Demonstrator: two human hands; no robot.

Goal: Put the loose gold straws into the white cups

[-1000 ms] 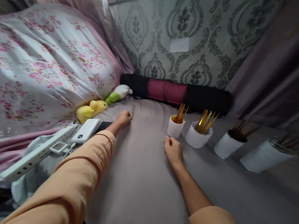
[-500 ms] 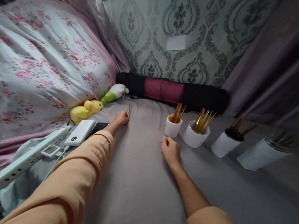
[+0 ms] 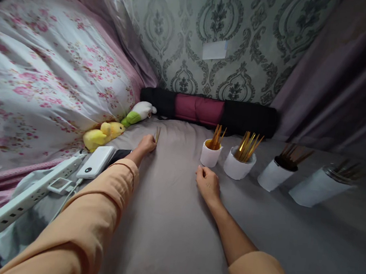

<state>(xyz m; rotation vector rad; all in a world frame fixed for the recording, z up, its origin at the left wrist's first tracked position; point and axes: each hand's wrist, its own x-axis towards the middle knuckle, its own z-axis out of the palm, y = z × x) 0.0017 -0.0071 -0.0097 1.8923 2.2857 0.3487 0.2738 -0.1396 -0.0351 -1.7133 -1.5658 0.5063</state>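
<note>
a power strip (image 3: 32, 199) lies on the near left, a power bank (image 3: 96, 162) just beyond it. the right hand (image 3: 208, 184) is low by the gray sheet (image 3: 161, 222), fingers curled; whether its grip is together or slightly apart, i cannot tell. just past it, four white cups (image 3: 210, 156) with sticks (image 3: 248, 147) stand in a row rightward. farther off, the left hand's (image 3: 147, 143) grip is clamped on thin sticks (image 3: 158, 135), pointing up, near the plush toys (image 3: 95, 139). a roll (image 3: 199, 109) lies behind.
</note>
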